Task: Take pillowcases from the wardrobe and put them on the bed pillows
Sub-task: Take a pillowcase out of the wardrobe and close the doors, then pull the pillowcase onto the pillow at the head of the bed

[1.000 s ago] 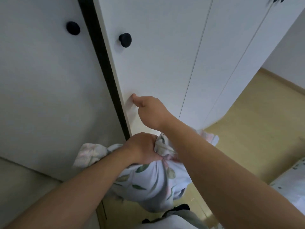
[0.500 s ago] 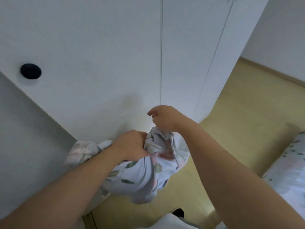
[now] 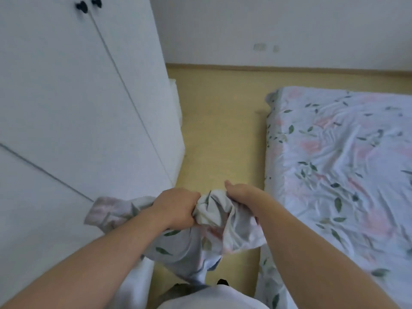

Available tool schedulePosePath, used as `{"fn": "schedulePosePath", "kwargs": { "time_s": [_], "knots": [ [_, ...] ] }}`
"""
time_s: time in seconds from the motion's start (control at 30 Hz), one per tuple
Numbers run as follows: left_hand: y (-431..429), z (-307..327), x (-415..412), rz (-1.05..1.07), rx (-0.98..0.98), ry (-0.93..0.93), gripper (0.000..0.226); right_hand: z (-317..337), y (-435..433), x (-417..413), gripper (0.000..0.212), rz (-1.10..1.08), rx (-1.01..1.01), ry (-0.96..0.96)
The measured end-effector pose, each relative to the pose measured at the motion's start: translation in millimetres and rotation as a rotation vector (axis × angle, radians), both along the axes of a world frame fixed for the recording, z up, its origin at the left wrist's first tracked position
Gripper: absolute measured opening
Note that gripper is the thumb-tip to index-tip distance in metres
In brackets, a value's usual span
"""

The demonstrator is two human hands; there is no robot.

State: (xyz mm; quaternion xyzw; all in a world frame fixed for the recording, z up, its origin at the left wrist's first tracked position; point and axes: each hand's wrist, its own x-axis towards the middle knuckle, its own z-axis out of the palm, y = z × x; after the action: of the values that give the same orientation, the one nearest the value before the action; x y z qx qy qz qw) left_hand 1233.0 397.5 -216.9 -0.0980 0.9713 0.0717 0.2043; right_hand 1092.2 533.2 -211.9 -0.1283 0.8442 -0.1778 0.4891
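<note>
A bunched floral pillowcase [image 3: 196,244], pale blue with green leaves and pink flowers, hangs between my hands at the lower centre. My left hand [image 3: 176,207] is fisted on its left part. My right hand [image 3: 242,194] grips the top of the bundle just to the right. The white wardrobe [image 3: 73,103] stands on the left with its doors shut. The bed [image 3: 343,166] on the right has a matching floral sheet. No pillows are in view.
A strip of yellow wooden floor [image 3: 220,130] runs between the wardrobe and the bed, up to a white wall [image 3: 267,25] with a socket plate. Two black door knobs [image 3: 88,4] sit at the top left. My feet show at the bottom edge.
My right hand left the wardrobe door, which is now shut, and took hold of the pillowcase. The view has swung right from the wardrobe toward the bed.
</note>
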Motion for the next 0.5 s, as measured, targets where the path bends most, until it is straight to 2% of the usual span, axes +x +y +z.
{"fn": "schedulePosePath", "kwargs": {
  "time_s": [0.17, 0.23, 0.27, 0.3, 0.33, 0.37, 0.43, 0.5],
  "knots": [
    [33.8, -7.2, -88.5, -0.357, -0.009, -0.002, 0.014, -25.5, 80.8, -11.9, 0.081, -0.713, 0.016, -0.384],
    [47.2, -15.7, -117.6, -0.504, -0.013, -0.017, 0.011, -49.6, 105.4, -9.0, 0.078, -0.929, -0.094, -0.500],
    [53.0, -18.7, -131.1, -0.568, -0.024, -0.017, 0.012, -57.2, 111.5, -4.5, 0.068, -1.035, -0.160, -0.532],
    [56.2, -20.1, -140.7, -0.613, -0.033, -0.011, 0.014, -61.8, 114.5, 1.3, 0.050, -1.109, -0.165, -0.482],
    [60.3, -22.2, -155.3, -0.676, -0.029, -0.004, 0.015, -66.9, 120.7, 6.1, 0.033, -1.198, -0.146, -0.347],
    [62.1, -22.0, -168.6, -0.724, -0.008, -0.004, 0.018, -66.2, 119.4, 1.2, 0.023, -1.342, -0.090, -0.313],
    [57.4, -21.2, -197.5, -0.807, 0.047, -0.056, 0.026, -60.6, 107.1, -10.2, 0.017, -1.418, -0.324, -0.372],
    [45.1, -14.8, -227.7, -0.774, 0.176, -0.223, 0.038, -43.2, 99.7, -17.2, 0.019, -1.417, -0.579, -0.371]
  ]
}}
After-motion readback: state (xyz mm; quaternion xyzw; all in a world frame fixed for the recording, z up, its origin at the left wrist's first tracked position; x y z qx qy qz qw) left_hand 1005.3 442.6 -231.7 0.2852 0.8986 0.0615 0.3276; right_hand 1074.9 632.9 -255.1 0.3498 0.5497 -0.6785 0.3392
